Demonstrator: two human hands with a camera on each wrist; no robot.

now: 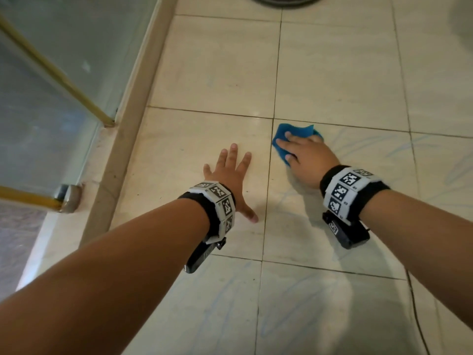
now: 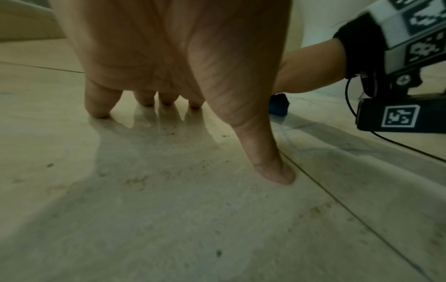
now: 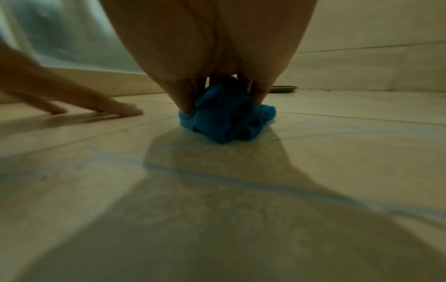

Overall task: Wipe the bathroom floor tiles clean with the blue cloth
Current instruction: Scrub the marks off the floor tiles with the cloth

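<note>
The blue cloth lies bunched on the beige floor tiles, just right of a grout line. My right hand presses down on it, thumb and fingers curled round the bunched fabric. In the right wrist view the cloth bulges out below the right hand. My left hand rests flat on the neighbouring tile to the left, fingers spread, holding nothing. The left wrist view shows the left hand's fingertips on the floor, and a bit of the cloth beyond the thumb.
A glass shower door with a gold frame and a raised stone kerb run along the left. A dark round object sits at the top edge. A thin black cable trails lower right. Faint blue streaks and dirt specks mark the tiles.
</note>
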